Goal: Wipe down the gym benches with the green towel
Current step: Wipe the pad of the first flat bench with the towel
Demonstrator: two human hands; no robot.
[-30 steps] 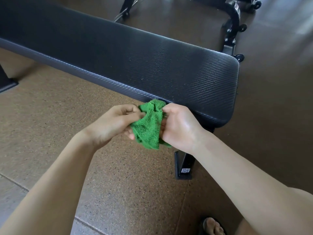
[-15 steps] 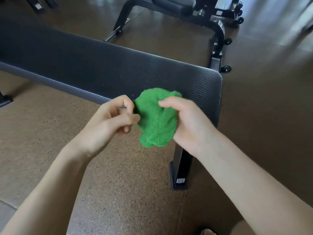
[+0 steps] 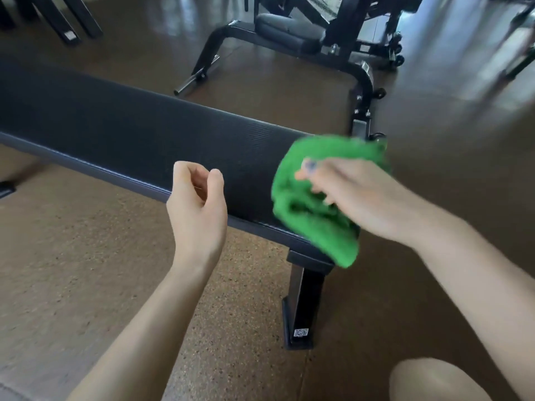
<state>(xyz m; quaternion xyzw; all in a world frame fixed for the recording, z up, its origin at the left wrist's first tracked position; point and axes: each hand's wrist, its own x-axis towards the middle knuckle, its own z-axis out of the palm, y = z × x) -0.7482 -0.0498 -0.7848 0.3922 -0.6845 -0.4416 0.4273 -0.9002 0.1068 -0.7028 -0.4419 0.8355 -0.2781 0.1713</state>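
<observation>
A long black padded gym bench [image 3: 139, 140] runs from the far left to the centre right. The green towel [image 3: 312, 224] lies bunched over the bench's right end. My right hand [image 3: 356, 198] is on top of the towel and is blurred with motion; its fingers look spread over the cloth. My left hand [image 3: 199, 204] hovers in front of the bench's near edge, fingers loosely curled, holding nothing.
The bench's black steel leg [image 3: 304, 302] stands on the brown speckled floor below the towel. A second bench with a black frame and wheels [image 3: 292, 36] stands behind. More black legs [image 3: 66, 21] are at the top left. My knee [image 3: 434, 380] shows at the bottom right.
My left hand has let go of the towel and drawn back. My right hand has carried the towel up and right onto the bench's end.
</observation>
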